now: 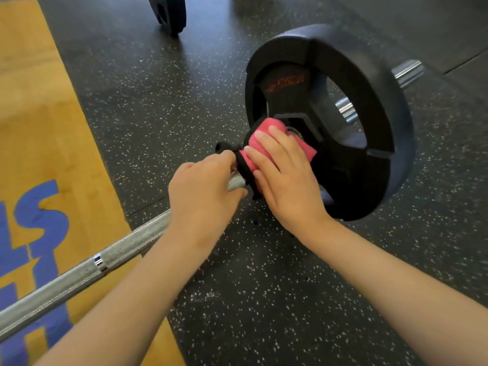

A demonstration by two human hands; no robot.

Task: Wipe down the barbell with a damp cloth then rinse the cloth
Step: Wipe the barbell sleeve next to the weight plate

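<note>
Step in hand: the wiping is judged to be under way at the plate end of the barbell [79,270]; no rinsing is yet called for.
Cloth: the pink cloth [266,125] is laid over the bar just inside the black plate [383,128], touching the black collar [244,165].
Right grip: the right grip [285,178] is pressed flat on the cloth, fingers nearly straight (the thumb is hidden).
Left grip: the left grip [203,188] is clamped round the knurled shaft, just beside the collar.
Next move: the long shaft toward the yellow platform [39,128] is judged to be left for wiping; the cloth would have to be slid along it, and the left grip shifted out of its way.
Edges: the cloth is hemmed between collar and plate hub, so little sideways travel is allowed there.
Open room: speckled rubber floor [264,286] is seen on both sides of the bar; a second plate [169,11] stands well apart, toward the floor's far edge.
</note>
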